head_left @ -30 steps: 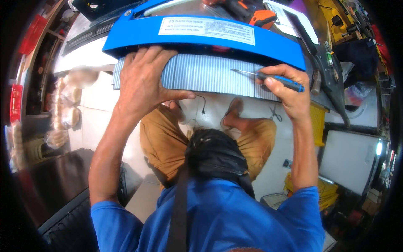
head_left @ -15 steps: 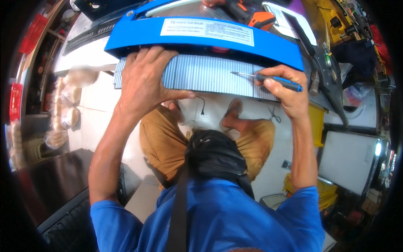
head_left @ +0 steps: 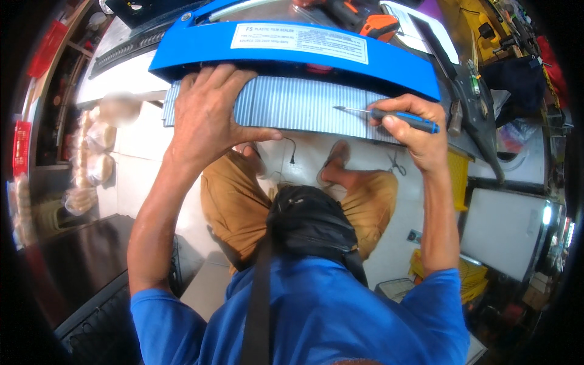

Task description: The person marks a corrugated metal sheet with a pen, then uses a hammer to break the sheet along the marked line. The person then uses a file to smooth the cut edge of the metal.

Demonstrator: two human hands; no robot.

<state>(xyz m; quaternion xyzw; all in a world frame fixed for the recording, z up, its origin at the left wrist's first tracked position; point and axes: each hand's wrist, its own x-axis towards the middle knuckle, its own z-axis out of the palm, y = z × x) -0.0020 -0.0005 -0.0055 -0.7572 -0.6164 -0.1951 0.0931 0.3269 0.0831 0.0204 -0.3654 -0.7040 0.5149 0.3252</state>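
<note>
A blue heat sealer (head_left: 201,45) lies across the bench, a white printed label on its side. Along its near side runs a silvery ribbed panel (head_left: 304,104). My left hand (head_left: 210,112) grips this panel at its left part. Its fingers bend over the far edge into the dark gap beneath the blue housing, where the tips are hidden; the thumb stretches right along the near edge. In my right hand (head_left: 420,125) is a small screwdriver (head_left: 406,118) with a black and blue handle. Its thin shaft points left over the panel; whether the tip touches is unclear.
Behind the sealer lies an orange and black power tool (head_left: 374,27). On the floor are scissors (head_left: 397,164) and a plug on a cord (head_left: 292,159). Bagged round goods (head_left: 100,167) hang at left. A grey-white panel (head_left: 502,231) stands at right, near a yellow crate (head_left: 457,179).
The blue sealer and the ribbed panel have shifted very slightly left and away from me. Both hands keep their places, and the screwdriver still points left.
</note>
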